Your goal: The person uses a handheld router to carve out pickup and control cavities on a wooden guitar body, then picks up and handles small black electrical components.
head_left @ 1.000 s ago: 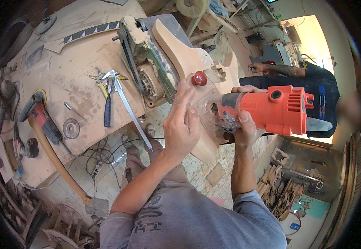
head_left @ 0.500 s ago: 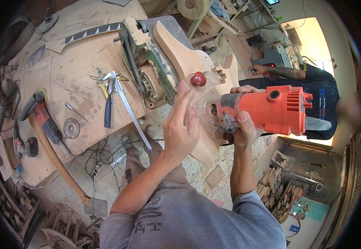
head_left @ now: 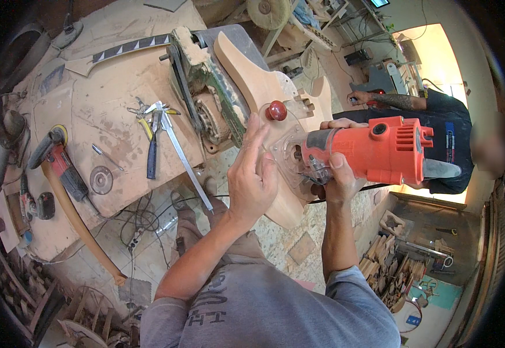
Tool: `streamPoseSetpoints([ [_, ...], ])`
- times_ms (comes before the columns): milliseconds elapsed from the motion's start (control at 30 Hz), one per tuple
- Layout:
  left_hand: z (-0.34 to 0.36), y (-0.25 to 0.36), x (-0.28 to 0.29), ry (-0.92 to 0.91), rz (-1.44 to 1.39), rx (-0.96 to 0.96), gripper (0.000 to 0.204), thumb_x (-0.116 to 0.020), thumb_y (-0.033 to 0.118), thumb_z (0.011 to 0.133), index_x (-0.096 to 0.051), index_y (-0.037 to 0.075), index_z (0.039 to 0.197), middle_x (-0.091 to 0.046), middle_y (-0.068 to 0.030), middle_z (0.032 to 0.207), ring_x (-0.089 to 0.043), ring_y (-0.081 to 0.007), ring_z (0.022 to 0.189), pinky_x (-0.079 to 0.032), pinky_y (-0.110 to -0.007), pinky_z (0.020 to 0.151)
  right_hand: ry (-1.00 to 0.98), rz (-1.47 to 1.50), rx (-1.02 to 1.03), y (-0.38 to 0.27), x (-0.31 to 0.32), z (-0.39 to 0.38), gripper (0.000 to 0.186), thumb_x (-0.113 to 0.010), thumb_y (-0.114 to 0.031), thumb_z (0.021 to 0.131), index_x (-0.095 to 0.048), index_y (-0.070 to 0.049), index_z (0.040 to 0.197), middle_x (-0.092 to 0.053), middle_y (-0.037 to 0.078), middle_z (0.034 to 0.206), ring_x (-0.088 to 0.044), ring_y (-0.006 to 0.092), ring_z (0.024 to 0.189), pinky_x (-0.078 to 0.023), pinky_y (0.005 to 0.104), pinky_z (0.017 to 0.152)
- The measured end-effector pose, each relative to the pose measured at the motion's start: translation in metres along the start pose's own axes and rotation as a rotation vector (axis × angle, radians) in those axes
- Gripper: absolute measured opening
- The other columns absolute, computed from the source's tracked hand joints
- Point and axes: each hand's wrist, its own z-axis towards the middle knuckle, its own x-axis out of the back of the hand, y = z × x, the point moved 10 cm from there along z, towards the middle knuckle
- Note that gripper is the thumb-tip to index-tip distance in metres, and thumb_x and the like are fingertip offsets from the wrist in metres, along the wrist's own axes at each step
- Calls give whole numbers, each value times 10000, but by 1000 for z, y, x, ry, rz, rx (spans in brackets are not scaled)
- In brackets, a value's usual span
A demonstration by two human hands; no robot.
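The tabletop [head_left: 90,122] stood left of a grey shirt [head_left: 264,307] with dark lettering [head_left: 209,304]. Beyond its right edge, a pale guitar body [head_left: 255,78] bore a red router [head_left: 374,151], gripped by the right hand [head_left: 341,182]; the left hand [head_left: 252,181], fingers straight, lay flattened at the body's left edge.

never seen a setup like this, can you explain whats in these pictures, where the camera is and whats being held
There is no robot here, just a person's bare hands. The camera is worn on the head, the left of a pair, looking down; its fisheye lens bends straight edges.

The right hand grips a red router, a motorised cutting tool. The left hand lies open by its clear base plate, which is over a wooden guitar body.

On the dusty workbench to the left lie a guitar neck, a steel caliper and a red-and-black power tool. Another person stands at the right.
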Motion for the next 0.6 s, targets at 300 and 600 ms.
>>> streamPoseSetpoints([
  [300,1,2,-4,-59,53,19,479,-571,-36,960,-601,-45,1437,-470,-243,1648,-525,-379,1483,-444,-422,1186,-26,-19,-36,3,10,4,621,-930,-183,771,-611,5,1270,-696,106,1173,-678,190,1062,-582,350,908],
  [600,2,2,-7,-95,98,39,527,-477,74,1066,-453,-55,1576,-463,-296,1628,-440,-425,1531,-362,-457,1244,22,113,1,11,33,14,706,-924,-207,775,-543,17,1326,-720,106,1134,-697,187,1013,-587,346,882],
])
